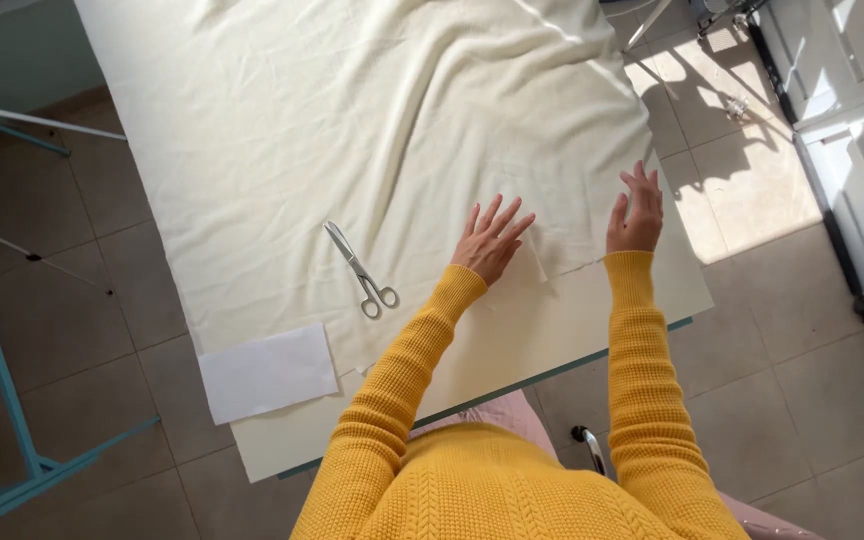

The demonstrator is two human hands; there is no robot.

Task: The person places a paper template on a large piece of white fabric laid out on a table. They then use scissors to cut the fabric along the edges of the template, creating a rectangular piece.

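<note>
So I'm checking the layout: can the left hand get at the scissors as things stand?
Probably yes. The scissors lie in the open on the cloth, just beside the left hand, with nothing between them.

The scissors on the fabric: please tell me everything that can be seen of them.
The scissors look like all-metal, silver ones, with two long narrow blades and two oval finger loops. They are closed and lie flat on the cream fabric, blades pointing up and left toward the far side, loops toward the person. Nothing holds them: the left hand rests on the fabric to their right, apart from them. A white paper sheet lies below them, nearer the table edge.
</note>
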